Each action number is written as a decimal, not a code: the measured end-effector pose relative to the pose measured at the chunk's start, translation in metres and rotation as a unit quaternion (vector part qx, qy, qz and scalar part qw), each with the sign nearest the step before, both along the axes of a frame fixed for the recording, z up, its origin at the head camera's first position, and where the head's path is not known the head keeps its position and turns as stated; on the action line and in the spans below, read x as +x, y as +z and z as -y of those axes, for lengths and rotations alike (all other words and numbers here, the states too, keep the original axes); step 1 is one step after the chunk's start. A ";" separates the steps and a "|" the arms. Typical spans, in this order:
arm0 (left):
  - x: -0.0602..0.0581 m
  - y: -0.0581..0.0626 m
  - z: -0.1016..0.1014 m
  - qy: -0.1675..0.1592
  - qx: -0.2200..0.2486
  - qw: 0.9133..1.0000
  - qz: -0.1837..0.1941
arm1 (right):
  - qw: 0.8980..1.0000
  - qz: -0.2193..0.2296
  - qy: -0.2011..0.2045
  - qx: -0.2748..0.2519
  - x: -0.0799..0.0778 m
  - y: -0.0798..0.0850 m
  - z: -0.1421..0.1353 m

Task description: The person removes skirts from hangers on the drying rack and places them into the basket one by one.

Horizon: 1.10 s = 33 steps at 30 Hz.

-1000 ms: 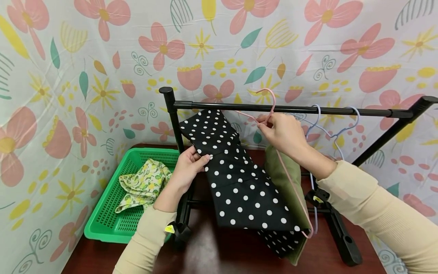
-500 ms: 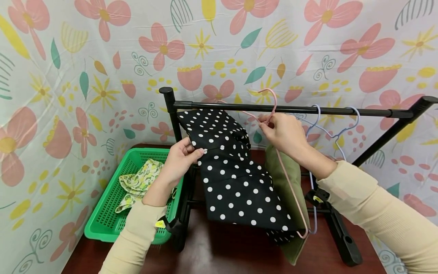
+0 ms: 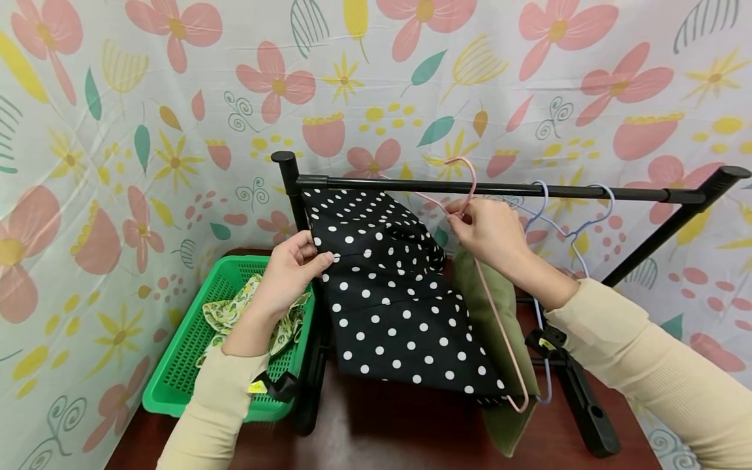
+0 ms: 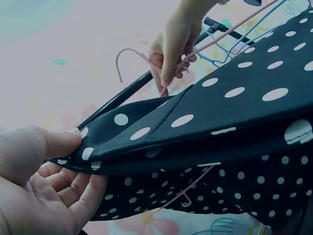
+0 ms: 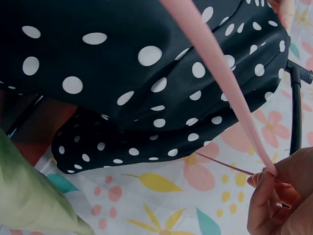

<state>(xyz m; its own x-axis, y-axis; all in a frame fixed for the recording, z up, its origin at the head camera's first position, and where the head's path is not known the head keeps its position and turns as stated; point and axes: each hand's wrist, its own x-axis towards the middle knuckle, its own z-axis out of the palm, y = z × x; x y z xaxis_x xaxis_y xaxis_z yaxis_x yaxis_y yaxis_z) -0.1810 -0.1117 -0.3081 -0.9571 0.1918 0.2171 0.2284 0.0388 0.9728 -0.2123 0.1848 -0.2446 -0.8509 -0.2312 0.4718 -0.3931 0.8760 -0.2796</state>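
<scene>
Black cloth with white polka dots, a garment by its look, hangs spread on a pink hanger in front of the rack. My left hand pinches the cloth's left edge between thumb and fingers; in the left wrist view the thumb lies on top of the fold and the fingers beneath it. My right hand pinches the hanger at the base of its hook, just below the rack's bar. The hook rises above the bar in the head view. One hanger arm runs down to the cloth's lower right corner; the other is mostly hidden behind the cloth.
A black rack spans the table. Blue hangers hang on its right part, and an olive green garment hangs behind the pink hanger. At left stands a green basket holding a lemon-print cloth. A floral curtain backs everything.
My left hand has moved left and slightly up, drawing the polka-dot cloth's edge along and spreading it toward the rack's left post. The right hand keeps its grip on the hanger, almost still.
</scene>
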 end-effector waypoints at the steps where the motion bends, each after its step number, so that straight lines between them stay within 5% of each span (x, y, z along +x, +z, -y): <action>1: 0.001 0.001 0.001 0.000 0.000 1.000 -0.002 | 1.000 0.000 -0.001 0.000 0.000 0.000 0.000; 17: 0.009 0.005 0.027 0.027 -0.046 0.999 -0.013 | 1.000 -0.004 0.007 -0.006 0.000 0.001 -0.002; 33: 0.018 -0.004 0.053 0.054 -0.077 0.996 -0.005 | 1.000 -0.002 -0.002 0.008 0.002 0.000 -0.006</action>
